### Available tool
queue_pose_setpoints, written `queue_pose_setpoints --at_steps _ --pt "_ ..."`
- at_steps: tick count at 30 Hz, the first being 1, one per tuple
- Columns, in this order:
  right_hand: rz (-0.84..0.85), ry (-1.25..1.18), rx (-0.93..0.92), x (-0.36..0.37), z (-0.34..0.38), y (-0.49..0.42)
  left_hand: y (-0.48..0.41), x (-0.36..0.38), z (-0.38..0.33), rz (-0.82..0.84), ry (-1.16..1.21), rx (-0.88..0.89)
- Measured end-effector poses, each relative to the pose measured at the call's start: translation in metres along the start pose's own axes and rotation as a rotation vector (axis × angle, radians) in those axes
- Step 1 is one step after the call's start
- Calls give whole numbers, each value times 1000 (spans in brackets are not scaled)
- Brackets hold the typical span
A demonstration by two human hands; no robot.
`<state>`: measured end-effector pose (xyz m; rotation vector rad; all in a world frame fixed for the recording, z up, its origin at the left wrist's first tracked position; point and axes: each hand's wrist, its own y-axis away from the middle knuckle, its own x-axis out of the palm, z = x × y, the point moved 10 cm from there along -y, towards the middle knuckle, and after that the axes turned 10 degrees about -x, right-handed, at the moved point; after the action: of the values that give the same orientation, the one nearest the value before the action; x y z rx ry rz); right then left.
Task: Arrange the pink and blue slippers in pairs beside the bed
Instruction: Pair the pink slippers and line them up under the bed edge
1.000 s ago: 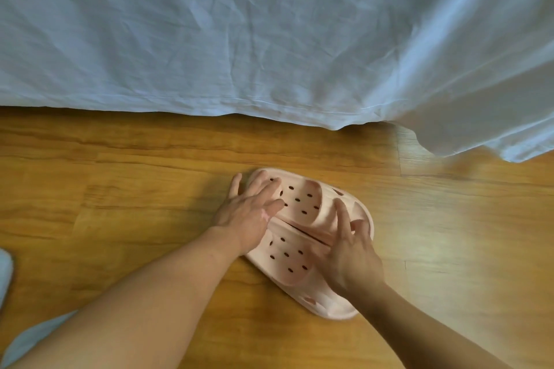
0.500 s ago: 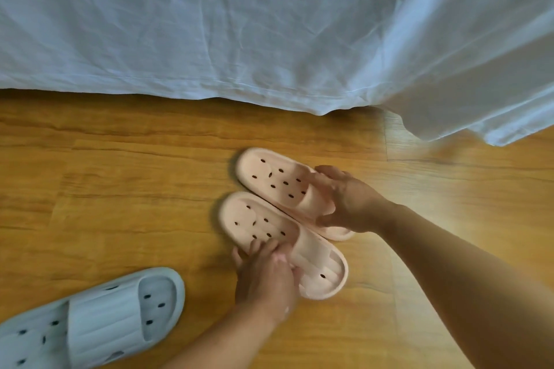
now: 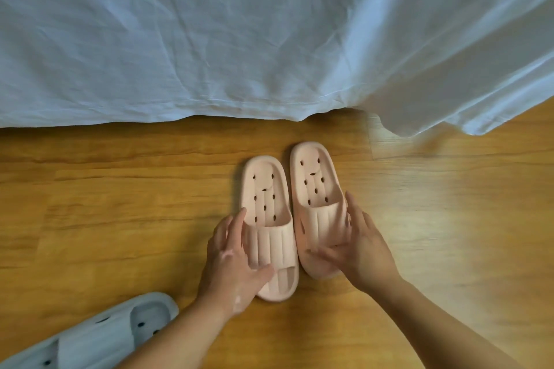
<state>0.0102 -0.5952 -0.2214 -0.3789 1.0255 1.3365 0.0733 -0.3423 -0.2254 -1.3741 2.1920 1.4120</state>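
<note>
Two pink slippers lie side by side on the wooden floor with their heels toward the bed. My left hand (image 3: 232, 260) rests on the strap and outer edge of the left pink slipper (image 3: 265, 189), fingers spread. My right hand (image 3: 356, 246) cups the strap and outer side of the right pink slipper (image 3: 314, 177). The right one sits a little closer to the bed. One blue slipper (image 3: 99, 335) lies at the bottom left, partly cut off by the frame edge.
A white bed sheet (image 3: 239, 33) hangs down across the top and drapes lower at the right (image 3: 449, 99). Bare wooden floor (image 3: 120, 204) stretches left and right of the slippers.
The pink slippers have been turned from a slanted position to lie parallel and upright in view. Both hands shifted onto their straps, one on each slipper.
</note>
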Motion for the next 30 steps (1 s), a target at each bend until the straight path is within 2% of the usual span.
queue_pose_setpoints --at_steps 2,4,7,14,22,30 --pt "-15 5 24 5 1 6 9 14 9 -39 8 -49" --pt "-51 20 45 9 6 8 11 19 6 -117 32 -47" --pt "-129 55 92 3 15 3 -1 17 1 -150 35 -34" --pt "-147 30 139 4 15 -13 -37 -1 -19 -132 6 -10" --pt "-167 34 84 -7 19 -31 -58 -12 -30 -188 42 -8" --pt "-148 39 91 -17 17 -70 -91 -19 -58 -128 -25 -20"
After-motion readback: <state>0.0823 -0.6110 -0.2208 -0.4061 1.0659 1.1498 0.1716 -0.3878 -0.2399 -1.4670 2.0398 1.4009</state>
